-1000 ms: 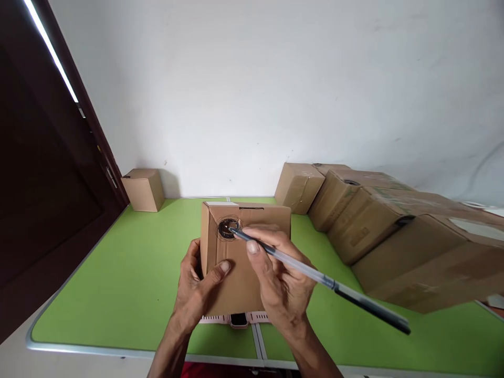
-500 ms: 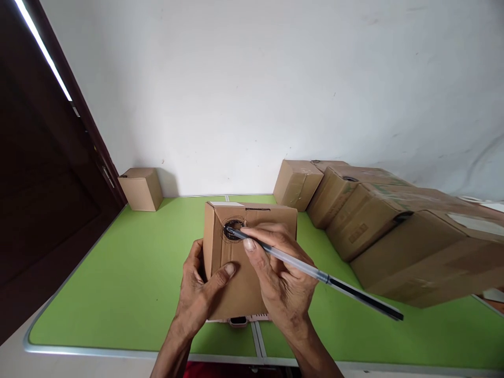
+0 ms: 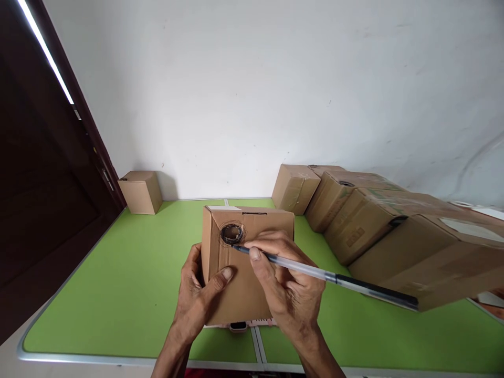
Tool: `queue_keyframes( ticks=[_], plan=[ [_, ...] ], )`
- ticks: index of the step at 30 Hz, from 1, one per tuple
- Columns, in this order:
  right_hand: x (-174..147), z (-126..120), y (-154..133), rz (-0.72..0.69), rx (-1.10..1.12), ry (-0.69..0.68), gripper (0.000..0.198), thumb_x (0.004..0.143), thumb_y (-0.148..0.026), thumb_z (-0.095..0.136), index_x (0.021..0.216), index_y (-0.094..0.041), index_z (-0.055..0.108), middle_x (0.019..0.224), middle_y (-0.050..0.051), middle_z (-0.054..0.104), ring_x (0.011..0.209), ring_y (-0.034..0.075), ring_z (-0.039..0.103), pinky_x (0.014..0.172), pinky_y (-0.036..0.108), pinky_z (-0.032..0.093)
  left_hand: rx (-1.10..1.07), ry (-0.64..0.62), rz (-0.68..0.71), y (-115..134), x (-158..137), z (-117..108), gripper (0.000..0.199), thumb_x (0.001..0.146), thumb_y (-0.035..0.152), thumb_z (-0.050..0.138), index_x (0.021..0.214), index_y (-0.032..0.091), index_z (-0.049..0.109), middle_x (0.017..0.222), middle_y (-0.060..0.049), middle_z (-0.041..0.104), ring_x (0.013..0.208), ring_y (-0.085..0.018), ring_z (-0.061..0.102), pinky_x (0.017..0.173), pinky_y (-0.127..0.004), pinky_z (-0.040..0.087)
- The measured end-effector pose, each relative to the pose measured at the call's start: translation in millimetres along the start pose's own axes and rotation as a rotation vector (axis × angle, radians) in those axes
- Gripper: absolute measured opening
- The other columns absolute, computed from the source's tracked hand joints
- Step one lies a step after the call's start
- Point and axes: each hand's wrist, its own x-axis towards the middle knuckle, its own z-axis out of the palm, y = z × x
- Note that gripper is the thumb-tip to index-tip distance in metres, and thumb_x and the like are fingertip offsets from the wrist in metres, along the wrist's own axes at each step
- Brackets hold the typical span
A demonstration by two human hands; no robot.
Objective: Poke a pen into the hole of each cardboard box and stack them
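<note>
1 small box [image 3: 140, 194] mid-left, at the back-left corner of the green table [image 3: 98, 294]; wide green stretch from there to center. Left hand [image 3: 199, 294], lower center: thumb and fingers gripping left edge of 1 held box [image 3: 244, 294], center-low. 1 black-ringed hole [image 3: 231, 234], upper left of its face. Right hand [image 3: 293, 281] pinches 1 pen [image 3: 305, 269], tip at hole's lower rim. Right: 5+ stacked-close boxes [image 3: 425, 268], narrower green strip before them.

A little brown box [image 3: 142, 195] is sitting far to the left of the fingers [image 3: 271, 245], near a dark door [image 3: 43, 173]. Bigger boxes [image 3: 352, 226] are standing to their right. A white wall [image 3: 236, 94] is rising past them, and a green table [image 3: 98, 294] is lying below.
</note>
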Motion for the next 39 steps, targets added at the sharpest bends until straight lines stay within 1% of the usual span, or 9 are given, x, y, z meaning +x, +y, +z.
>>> queue_keyframes(
  ticks=[5, 10, 18, 21, 26, 28, 31, 34, 39],
  plan=[
    [-3.0, -6.1, 5.0, 0.043, -0.026, 0.065, 0.016, 0.103, -0.013, 0.066, 0.097, -0.024, 0.075, 0.089, -0.001, 0.072, 0.085, 0.014, 0.068, 0.073, 0.026, 0.052, -0.027, 0.032, -0.016, 0.1, -1.9, 0.8, 0.068, 0.074, 0.058, 0.093, 0.126, 0.021, 0.071, 0.122, -0.012, 0.078, 0.107, -0.033, 0.075, 0.087, -0.041, 0.064],
    [-2.5, -7.4, 9.9, 0.14, -0.07, 0.159, 0.01, 0.105, -0.02, 0.069, 0.101, -0.025, 0.077, 0.078, -0.005, 0.067, 0.063, 0.01, 0.056, 0.055, 0.024, 0.041, -0.025, 0.025, -0.036, -1.5, -1.7, 1.0, 0.069, 0.072, 0.06, 0.093, 0.125, 0.022, 0.071, 0.122, -0.012, 0.078, 0.106, -0.033, 0.075, 0.086, -0.04, 0.064],
    [-0.7, 2.4, 4.5, 0.094, -0.02, 0.116, 0.015, 0.104, -0.017, 0.072, 0.112, -0.027, 0.08, 0.101, 0.001, 0.081, 0.092, 0.016, 0.075, 0.078, 0.028, 0.06, -0.002, 0.012, -0.052, -6.4, -2.3, 3.3, 0.068, 0.073, 0.059, 0.092, 0.126, 0.021, 0.07, 0.121, -0.012, 0.078, 0.105, -0.031, 0.074, 0.081, -0.038, 0.064],
    [-0.3, -2.9, 2.6, 0.07, -0.017, 0.045, 0.016, 0.104, -0.019, 0.073, 0.115, -0.027, 0.082, 0.098, 0.002, 0.082, 0.086, 0.017, 0.077, 0.07, 0.029, 0.062, 0.011, 0.03, -0.041, -9.9, 0.4, -1.6, 0.068, 0.073, 0.06, 0.092, 0.124, 0.02, 0.07, 0.119, -0.012, 0.078, 0.104, -0.031, 0.075, 0.082, -0.037, 0.064],
    [-0.7, -29.4, 51.4, 0.222, -0.203, 0.267, 0.023, 0.11, -0.034, 0.065, 0.125, -0.022, 0.078, 0.098, 0.005, 0.081, 0.076, 0.018, 0.074, 0.065, 0.031, 0.061, 0.0, 0.198, -0.047, -12.9, 15.0, -32.3, 0.073, 0.065, 0.057, 0.098, 0.12, 0.019, 0.07, 0.112, -0.011, 0.079, 0.089, -0.027, 0.076, 0.069, -0.033, 0.063],
    [-8.3, -38.3, 86.3, 0.259, -0.381, -0.006, 0.03, 0.112, -0.03, 0.055, 0.128, -0.018, 0.076, 0.113, 0.011, 0.081, 0.093, 0.022, 0.076, 0.078, 0.038, 0.065, -0.001, 0.31, -0.022, -14.2, 22.5, -47.4, 0.072, 0.063, 0.056, 0.099, 0.118, 0.02, 0.071, 0.111, -0.009, 0.079, 0.087, -0.025, 0.076, 0.069, -0.032, 0.062],
    [-29.9, -41.6, 130.5, 0.269, -0.434, -0.302, 0.025, 0.104, -0.018, 0.059, 0.094, -0.018, 0.082, 0.092, 0.009, 0.08, 0.083, 0.025, 0.074, 0.069, 0.037, 0.064, -0.005, 0.403, -0.007, -17.6, 30.5, -62.4, 0.071, 0.06, 0.057, 0.1, 0.116, 0.021, 0.072, 0.111, -0.007, 0.08, 0.089, -0.025, 0.076, 0.07, -0.032, 0.063],
    [-53.4, -34.3, 152.6, 0.263, -0.448, -0.474, 0.029, 0.103, -0.013, 0.063, 0.079, -0.021, 0.077, 0.085, 0.005, 0.078, 0.086, 0.023, 0.076, 0.074, 0.033, 0.063, -0.024, 0.385, -0.02, -21.4, 33.9, -63.1, 0.07, 0.062, 0.054, 0.101, 0.118, 0.023, 0.072, 0.116, -0.007, 0.081, 0.095, -0.027, 0.078, 0.075, -0.034, 0.065],
    [-69.4, -17.9, 163.9, 0.283, -0.462, -0.601, 0.015, 0.105, -0.031, 0.077, 0.099, -0.017, 0.074, 0.106, 0.004, 0.078, 0.104, 0.023, 0.077, 0.094, 0.043, 0.064, -0.013, 0.324, -0.035, -25.8, 41.4, -49.2, 0.071, 0.063, 0.054, 0.101, 0.12, 0.022, 0.073, 0.117, -0.008, 0.08, 0.096, -0.027, 0.078, 0.076, -0.035, 0.066]
  ],
)
